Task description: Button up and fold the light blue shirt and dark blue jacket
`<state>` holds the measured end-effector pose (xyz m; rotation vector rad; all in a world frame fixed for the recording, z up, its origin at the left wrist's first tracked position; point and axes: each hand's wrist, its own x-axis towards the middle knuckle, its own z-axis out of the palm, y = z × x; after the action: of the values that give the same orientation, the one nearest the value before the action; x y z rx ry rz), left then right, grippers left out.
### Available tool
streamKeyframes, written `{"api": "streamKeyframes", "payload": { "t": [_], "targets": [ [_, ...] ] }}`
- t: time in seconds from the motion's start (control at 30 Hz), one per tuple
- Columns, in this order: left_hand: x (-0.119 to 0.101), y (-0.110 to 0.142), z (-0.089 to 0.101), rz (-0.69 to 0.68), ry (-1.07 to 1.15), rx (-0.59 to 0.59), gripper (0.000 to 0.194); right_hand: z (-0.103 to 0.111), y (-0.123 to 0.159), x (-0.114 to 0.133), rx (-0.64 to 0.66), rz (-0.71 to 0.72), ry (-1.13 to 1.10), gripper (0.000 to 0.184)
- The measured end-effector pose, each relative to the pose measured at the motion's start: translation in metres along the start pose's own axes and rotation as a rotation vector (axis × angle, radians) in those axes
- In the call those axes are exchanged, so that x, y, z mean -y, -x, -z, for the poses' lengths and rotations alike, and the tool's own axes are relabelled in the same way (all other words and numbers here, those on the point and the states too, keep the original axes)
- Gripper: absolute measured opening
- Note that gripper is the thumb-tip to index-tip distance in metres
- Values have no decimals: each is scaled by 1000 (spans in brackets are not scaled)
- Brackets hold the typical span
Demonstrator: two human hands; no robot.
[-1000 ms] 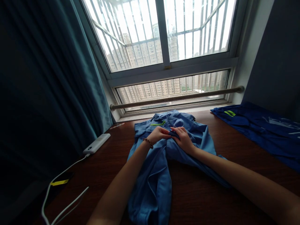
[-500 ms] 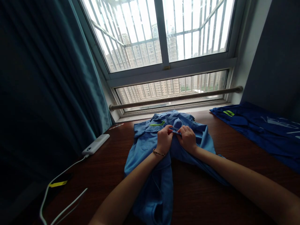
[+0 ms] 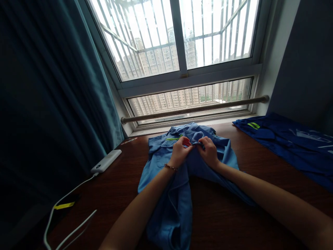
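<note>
A light blue work jacket with a yellow-green trim strip lies spread on the brown wooden table, one sleeve stretching down toward me. My left hand, with a beaded bracelet at the wrist, pinches a raised fold of the jacket's cloth near its middle. Close beside it, my right hand grips the same fold between thumb and fingers. What part of the jacket the fingertips pinch is partly hidden by the hands.
A dark blue garment lies at the right of the table. On the left are a white power bank with a white cable and a yellow strip. A curtain hangs left; a rail crosses before the window.
My left hand has shifted slightly left, with its fingers spread a little more along the fold. My right hand has moved only slightly. The jacket's body stays in place.
</note>
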<state>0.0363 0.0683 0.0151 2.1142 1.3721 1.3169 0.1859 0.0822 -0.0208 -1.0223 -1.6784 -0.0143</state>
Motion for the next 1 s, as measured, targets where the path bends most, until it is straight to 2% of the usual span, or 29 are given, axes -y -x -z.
{"api": "streamKeyframes", "payload": {
  "t": [0.13, 0.2, 0.27, 0.33, 0.43, 0.5, 0.57, 0.6, 0.63, 0.7, 0.73, 0.8, 0.87, 1.0],
  "targets": [
    [18, -12, 30, 153, -91, 445, 41, 10, -24, -18, -32, -254, -283, 19],
    [24, -14, 42, 211, -108, 651, 36, 16, -35, -30, -11, -399, -405, 26],
    [28, -15, 49, 268, -64, 755, 25, 20, -43, -45, -12, -508, -501, 32],
    [32, -16, 52, 332, -16, 747, 17, 23, -48, -58, 1, -603, -562, 33],
    [42, -18, 51, 372, -19, 629, 12, 28, -54, -66, 26, -718, -498, 28],
    [48, -18, 49, 355, -53, 578, 10, 32, -56, -57, -49, -634, -305, 27],
    [51, -17, 46, 330, -130, 526, 12, 35, -55, -36, -88, -415, -147, 23],
    [50, -16, 45, 314, -191, 487, 14, 35, -53, -24, -29, -306, -136, 20],
    [48, -15, 44, 289, -264, 436, 16, 34, -50, -13, 95, -224, -174, 16],
    [40, -13, 41, 202, -407, 301, 22, 29, -41, 5, 418, -151, -281, 15],
    [35, -12, 39, 148, -453, 235, 22, 25, -35, 10, 532, -136, -300, 15],
    [26, -10, 34, 73, -459, 153, 16, 16, -22, 12, 593, -105, -243, 14],
    [20, -7, 27, 87, -364, 172, 14, 8, -12, 9, 546, -62, -151, 11],
    [20, -2, 8, 214, -111, 331, 26, -1, 1, 3, 542, -33, -91, 13]
  ]
}}
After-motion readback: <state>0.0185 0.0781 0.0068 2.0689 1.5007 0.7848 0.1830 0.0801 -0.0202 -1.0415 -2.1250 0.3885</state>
